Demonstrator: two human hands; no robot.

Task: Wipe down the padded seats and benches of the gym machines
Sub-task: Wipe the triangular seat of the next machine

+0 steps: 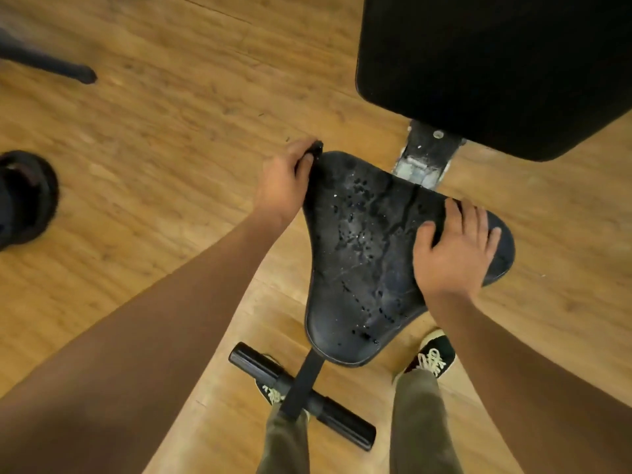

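The fingers of the left hand curl tight round a small dark object, with the thumb pressed against it. Only its tip pokes out past the knuckles, so it may be a bunched cloth, but the view is too blurred to tell. The fingers of the right hand lie straight and spread, palm down, gripping nothing and pressing flat on the seat pad.

That black seat pad lies between the two hands. The left hand sits at its 10 o'clock corner, right against the edge, and the right hand covers much of its 3 o'clock lobe. The bare middle of the pad is speckled with droplets and wet streaks.

At 1 o'clock from the seat stands the black backrest pad, cut off by the top and right borders. A scuffed metal bracket shows in the gap between the two pads. At 6 o'clock a black foam roller bar crosses a post that runs under the seat's narrow end, and it hides most of the left shoe. The right shoe shows at 5 o'clock, its heel under the trouser leg. Far out at 9 o'clock a dark round shape is blurred and cut by the border. Everything stands on a wooden floor.
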